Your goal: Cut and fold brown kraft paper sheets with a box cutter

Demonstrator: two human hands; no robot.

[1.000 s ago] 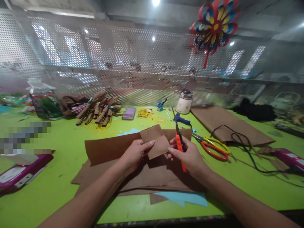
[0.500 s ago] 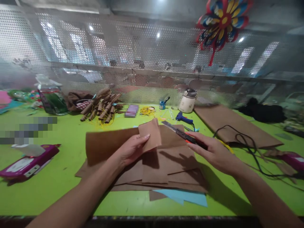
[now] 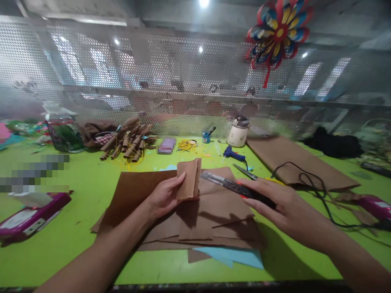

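My left hand [image 3: 163,197] is closed on a small folded piece of brown paper [image 3: 185,181], thumb on its front face. The folded edges point right, with the layers showing. My right hand [image 3: 285,203] grips a utility knife [image 3: 224,182] with a black and orange handle. Its blade points left, its tip close to the paper's right edge; I cannot tell whether they touch. Below both hands lie larger brown paper sheets [image 3: 198,221], loosely stacked, some creased. Light blue paper [image 3: 246,257] sticks out from under their front edge.
Scissors [image 3: 246,171], partly behind my right hand, and a blue glue gun [image 3: 234,154] lie beyond. Tied brown paper rolls [image 3: 126,142] and a cream jar [image 3: 238,134] stand at the back. A black cable [image 3: 320,199] loops at right; a purple power strip [image 3: 36,217] sits left.
The small paper, held by both hands before, is now in my left hand alone and shows its folded edges. My right hand let go of it and turned the knife from upright to pointing left.
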